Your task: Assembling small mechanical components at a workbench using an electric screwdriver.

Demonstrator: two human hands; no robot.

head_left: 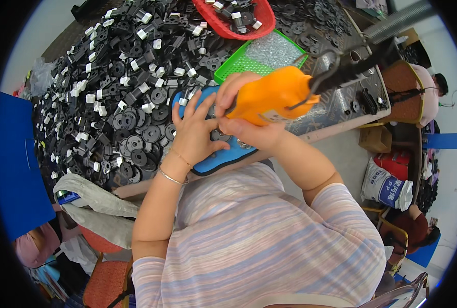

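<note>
I see right hand (256,134) wrapped firmly round orange tool (272,97) over blue mat (221,162); left hand (193,132), fingers spread, beside round dark part (219,135) there, can't tell its hold.

From where I stand, the right hand (253,132) hides the orange power tool (272,95)'s tip, while the red basket (236,35) slips out of view above.

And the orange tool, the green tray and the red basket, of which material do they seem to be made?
Orange tool: probably moulded plastic, with a smooth, softly shiny shell.
Green tray: likely plastic, fairly matt, its base patterned with small regular holes.
Red basket: perhaps plastic too, by its even colour and thin rim; finish unclear.
</note>
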